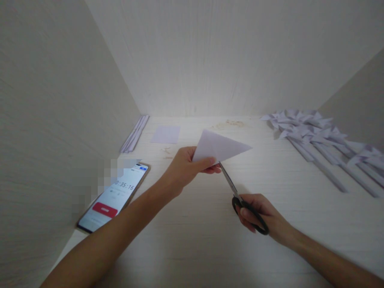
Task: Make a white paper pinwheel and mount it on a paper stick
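Pinched in my left hand (192, 162) is a pale lilac sheet of paper (220, 145), creased and raised above the table, one sharp corner pointing right. The thumb lies on its near side and the fingers curl beneath. My right hand (261, 212) grips a pair of scissors (235, 192) by the black handles, thumb and fingers in the loops. The blades point up and left, their tips at the paper's lower edge close to my left fingertips. Whether the blades are apart cannot be made out.
A phone (115, 200) showing a timer lies at the left. Behind it are several thin paper sticks (135, 134) and a flat paper square (166, 134). Several paper pinwheels (312, 132) on sticks are piled at the right. Walls enclose the table's left, back and right.
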### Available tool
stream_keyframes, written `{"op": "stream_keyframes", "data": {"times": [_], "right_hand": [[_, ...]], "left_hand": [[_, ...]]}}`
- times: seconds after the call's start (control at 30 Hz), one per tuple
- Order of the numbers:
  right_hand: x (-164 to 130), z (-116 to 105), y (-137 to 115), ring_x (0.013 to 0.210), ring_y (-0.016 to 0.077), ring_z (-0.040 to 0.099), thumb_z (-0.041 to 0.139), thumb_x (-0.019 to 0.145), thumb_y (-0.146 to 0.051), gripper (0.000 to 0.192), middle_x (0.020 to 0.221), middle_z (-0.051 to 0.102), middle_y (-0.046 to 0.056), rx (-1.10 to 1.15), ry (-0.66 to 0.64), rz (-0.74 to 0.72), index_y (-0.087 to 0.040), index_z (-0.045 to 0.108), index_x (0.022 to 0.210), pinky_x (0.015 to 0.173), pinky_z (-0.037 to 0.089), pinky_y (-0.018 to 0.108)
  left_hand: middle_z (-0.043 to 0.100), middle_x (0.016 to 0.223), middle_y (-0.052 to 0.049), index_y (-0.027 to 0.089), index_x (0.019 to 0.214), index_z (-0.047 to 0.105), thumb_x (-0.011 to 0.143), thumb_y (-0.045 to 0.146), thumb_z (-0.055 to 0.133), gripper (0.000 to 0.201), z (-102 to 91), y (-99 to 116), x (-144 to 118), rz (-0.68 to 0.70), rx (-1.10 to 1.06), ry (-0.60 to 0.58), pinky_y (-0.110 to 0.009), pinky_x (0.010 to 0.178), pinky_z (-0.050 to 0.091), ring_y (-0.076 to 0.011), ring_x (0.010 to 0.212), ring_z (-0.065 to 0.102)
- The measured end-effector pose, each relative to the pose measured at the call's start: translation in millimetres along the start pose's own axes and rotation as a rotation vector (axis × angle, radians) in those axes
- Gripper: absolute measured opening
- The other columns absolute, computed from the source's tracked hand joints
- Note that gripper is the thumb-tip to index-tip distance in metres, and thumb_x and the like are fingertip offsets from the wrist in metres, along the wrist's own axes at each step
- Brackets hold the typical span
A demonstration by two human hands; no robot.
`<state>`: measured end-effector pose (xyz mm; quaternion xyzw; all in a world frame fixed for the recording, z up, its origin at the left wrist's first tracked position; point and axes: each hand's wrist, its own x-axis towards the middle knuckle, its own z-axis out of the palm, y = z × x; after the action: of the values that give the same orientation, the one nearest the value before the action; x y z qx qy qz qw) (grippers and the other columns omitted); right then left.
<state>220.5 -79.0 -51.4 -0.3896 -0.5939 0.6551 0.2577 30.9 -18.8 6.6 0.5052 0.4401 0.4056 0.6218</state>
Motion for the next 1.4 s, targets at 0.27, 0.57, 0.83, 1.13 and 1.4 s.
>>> {"op": "stream_keyframes", "data": {"times": [0.27,0.57,0.83,1.13,1.4], "right_hand": [[-1,0,1,0.040,0.0052,0.030,0.046,0.073,-0.054,0.042,0.045,0.039,-0.003,-0.014,0.019,-0.030,-0.016,0.041,0.056,0.037,0.022,0.020],[0,0,1,0.040,0.0059,0.032,0.045,0.073,-0.056,0.043,0.046,0.038,-0.003,-0.050,0.024,-0.039,-0.016,0.040,0.055,0.037,0.024,0.020],[0,2,0,0.038,0.0050,0.029,0.047,0.072,-0.054,0.041,0.044,0.037,-0.004,-0.023,0.048,0.000,-0.017,0.040,0.056,0.037,0.023,0.020],[-1,2,1,0.038,0.0045,0.027,0.050,0.070,-0.055,0.043,0.044,0.036,-0.005,-0.007,0.064,0.032,-0.017,0.039,0.055,0.036,0.021,0.020],[0,1,3,0.038,0.0051,0.029,0.048,0.071,-0.055,0.042,0.044,0.038,-0.004,-0.018,0.046,-0.008,-0.017,0.040,0.055,0.037,0.021,0.020]], "left_hand": [[0.066,0.065,-0.004,0.010,0.069,0.062,0.065,0.024,0.060,0.015,12.0,-5,-4,0.027,-0.053,0.123,-0.024,0.063,0.050,-0.0120,0.060,0.061],[0.063,0.060,-0.002,0.009,0.067,0.061,0.066,0.022,0.058,0.013,19.3,-7,-8,0.041,-0.061,0.210,-0.023,0.061,0.049,-0.0115,0.058,0.060],[0.063,0.060,-0.001,0.010,0.067,0.061,0.066,0.022,0.058,0.013,20.2,-9,-8,0.058,-0.039,0.230,-0.022,0.059,0.049,-0.0110,0.058,0.059],[0.063,0.059,-0.001,0.010,0.067,0.061,0.067,0.023,0.058,0.013,20.8,-8,-8,0.087,0.014,0.246,-0.021,0.058,0.048,-0.0114,0.058,0.059],[0.063,0.062,-0.002,0.010,0.069,0.062,0.067,0.025,0.058,0.016,18.6,-13,-6,0.094,-0.062,0.205,-0.022,0.060,0.048,-0.0111,0.060,0.060]]}}
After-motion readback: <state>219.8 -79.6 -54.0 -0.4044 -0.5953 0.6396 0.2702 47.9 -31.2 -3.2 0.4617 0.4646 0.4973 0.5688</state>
